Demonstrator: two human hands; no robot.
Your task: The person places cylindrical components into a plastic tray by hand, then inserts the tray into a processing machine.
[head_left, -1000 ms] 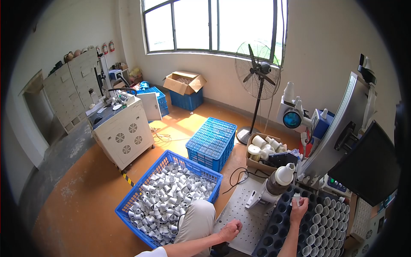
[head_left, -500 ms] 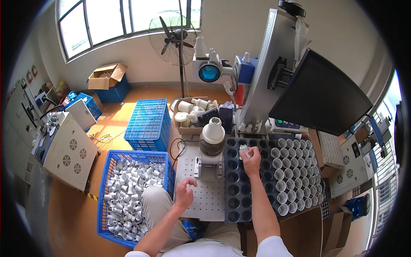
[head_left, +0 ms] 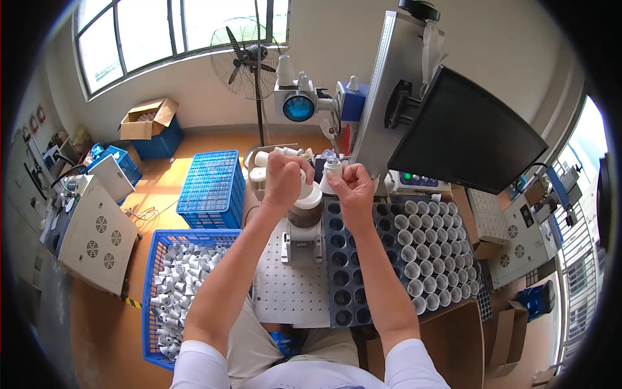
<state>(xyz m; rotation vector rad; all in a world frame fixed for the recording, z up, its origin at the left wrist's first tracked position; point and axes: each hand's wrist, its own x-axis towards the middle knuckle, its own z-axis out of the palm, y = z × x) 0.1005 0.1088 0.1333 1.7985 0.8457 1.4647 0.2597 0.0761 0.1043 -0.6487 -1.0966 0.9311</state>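
Right hand: in the head view, the right hand [head_left: 354, 191] grips a white conical fitting [head_left: 332, 170], the thumb across its front; the fitting is held nearly upright, narrow neck up, above the far left corner of the black tray [head_left: 351, 288].
Left hand: the left hand [head_left: 285, 178] has its fingers curled at the white top of the round fixture [head_left: 304, 215]; the knuckles cover the contact, so I cannot tell whether it grips.
Good handling: in my judgement, a light pinch on the sloping wall and a vertical neck would serve well, with both hands kept from knocking.
Fixture: smooth white shoulder above a darker cylinder, near the far edge of the perforated metal plate [head_left: 285, 292].
Tray: moulded with round pockets; white cups [head_left: 424, 262] stand in rows towards its right edge, mouths up.
Crate: blue lattice plastic crate [head_left: 148, 311], where matt-looking loose fittings [head_left: 184, 272] lie heaped at many angles.
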